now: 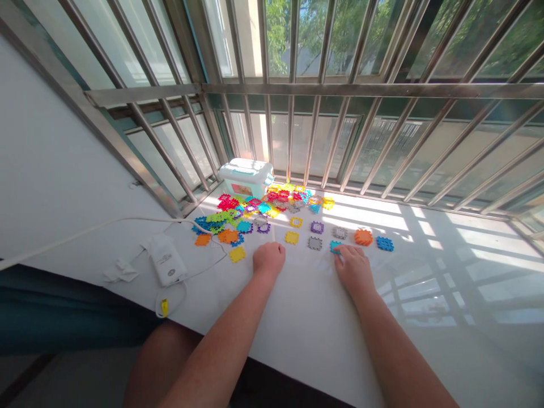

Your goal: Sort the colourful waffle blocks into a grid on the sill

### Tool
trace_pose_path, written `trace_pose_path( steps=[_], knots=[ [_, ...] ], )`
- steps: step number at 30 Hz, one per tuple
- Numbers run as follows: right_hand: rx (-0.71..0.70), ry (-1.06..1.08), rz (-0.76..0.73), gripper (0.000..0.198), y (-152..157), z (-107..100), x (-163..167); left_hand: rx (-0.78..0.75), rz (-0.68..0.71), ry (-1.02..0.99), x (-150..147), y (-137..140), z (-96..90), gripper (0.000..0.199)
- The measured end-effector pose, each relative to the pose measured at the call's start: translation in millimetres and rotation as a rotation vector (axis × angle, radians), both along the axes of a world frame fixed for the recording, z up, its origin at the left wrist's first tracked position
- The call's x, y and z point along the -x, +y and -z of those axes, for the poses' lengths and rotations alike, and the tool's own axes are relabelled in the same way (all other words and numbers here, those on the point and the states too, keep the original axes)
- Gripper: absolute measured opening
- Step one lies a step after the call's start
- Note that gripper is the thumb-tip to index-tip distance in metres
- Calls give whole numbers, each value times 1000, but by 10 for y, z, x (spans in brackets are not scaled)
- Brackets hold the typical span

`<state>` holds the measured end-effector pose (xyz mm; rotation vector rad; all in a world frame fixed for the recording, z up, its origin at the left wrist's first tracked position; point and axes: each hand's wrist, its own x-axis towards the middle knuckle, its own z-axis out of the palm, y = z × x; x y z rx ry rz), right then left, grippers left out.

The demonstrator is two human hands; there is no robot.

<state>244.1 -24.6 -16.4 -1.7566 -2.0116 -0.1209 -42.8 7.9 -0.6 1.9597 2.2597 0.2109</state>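
My left hand (268, 259) rests on the white table as a closed fist, and nothing shows in it. Farther right, my right hand (355, 267) has its fingertips on a light-blue interlocking plastic tile (335, 246), partly covering it. That tile lies in a loose double row with a yellow tile (291, 237), a grey tile (315, 243), a purple tile (317, 227), an orange tile (363, 237) and a dark-blue tile (385, 243). Left of my fist lies another yellow tile (237, 254).
A heap of mixed-colour tiles (221, 217) spreads before a pale plastic box (247, 177) at the back. To the left sit a white device (166, 262) with a cable and a crumpled tissue (121, 271). Metal window bars (312, 141) border the table's far side.
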Motion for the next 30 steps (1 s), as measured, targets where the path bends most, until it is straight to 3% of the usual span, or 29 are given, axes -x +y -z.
trace_pose_path(
  steps=[7, 15, 18, 23, 30],
  knots=[
    [35, -90, -238, 44, -26, 8, 404, 6, 0, -1, -2, 2, -17, 48],
    [100, -86, -252, 46, -99, -14, 503, 4, 1, -8, -1, -1, -13, 48],
    [56, -63, -190, 48, -117, -78, 488, -7, 0, -4, 0, -3, -10, 47],
    [19, -69, 50, 37, -110, -133, 422, -9, 3, 1, 5, 1, 8, 48],
    [78, -128, 81, 24, -128, -141, 417, -17, 1, -2, 0, -5, 16, 49]
  ],
)
